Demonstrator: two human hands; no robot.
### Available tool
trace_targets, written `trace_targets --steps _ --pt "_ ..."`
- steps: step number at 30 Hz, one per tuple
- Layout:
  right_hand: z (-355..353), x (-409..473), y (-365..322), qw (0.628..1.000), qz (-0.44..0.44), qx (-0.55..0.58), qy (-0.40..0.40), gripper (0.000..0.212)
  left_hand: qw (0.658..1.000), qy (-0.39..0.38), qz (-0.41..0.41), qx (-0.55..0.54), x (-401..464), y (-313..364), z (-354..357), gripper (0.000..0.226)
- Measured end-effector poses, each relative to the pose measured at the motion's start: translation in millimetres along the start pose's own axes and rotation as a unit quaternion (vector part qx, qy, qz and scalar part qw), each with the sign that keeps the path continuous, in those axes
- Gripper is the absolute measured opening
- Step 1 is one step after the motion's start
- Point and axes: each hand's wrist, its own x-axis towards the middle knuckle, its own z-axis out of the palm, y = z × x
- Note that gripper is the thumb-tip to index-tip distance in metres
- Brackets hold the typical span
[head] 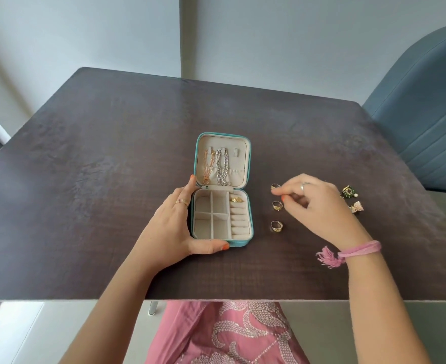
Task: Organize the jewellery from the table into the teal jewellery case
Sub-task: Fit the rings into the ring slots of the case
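The teal jewellery case (252, 227) lies open on the dark table (111, 166). A gold chain (207, 166) and a silver chain (221, 168) hang in its lid. One gold ring (236, 199) sits in the top ring roll. My left hand (175, 227) holds the case's left side, thumb at the front edge. Three rings lie in a column right of the case: the far ring (275, 186), a middle ring (277, 205) and a near ring (277, 225). My right hand (319, 206) touches the far ring with its fingertips; whether it pinches the ring is unclear.
A green earring (348, 191) and a pink earring (355, 207) lie partly hidden behind my right hand. A blue-grey chair (424, 114) stands at the table's far right. The near table edge runs just in front of my lap.
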Motion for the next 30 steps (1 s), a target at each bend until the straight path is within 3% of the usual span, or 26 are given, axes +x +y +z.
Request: trace_targets --steps 9,18,30 --pt "-2.4 -28.9 7.0 0.989 0.051 0.062 -0.123 0.023 1.000 -0.002 -0.003 -0.002 -1.2 2.4 -1.1 0.128" --pt "0.5 -22.3 11.8 0.986 0.021 0.047 -0.156 0.019 1.000 -0.010 -0.012 0.002 -1.3 4.3 -2.3 0.127" --pt "-5.4 1.6 -27.2 0.992 -0.003 0.110 -0.064 0.012 1.000 -0.013 -0.013 0.004 -1.3 4.1 -2.2 0.128"
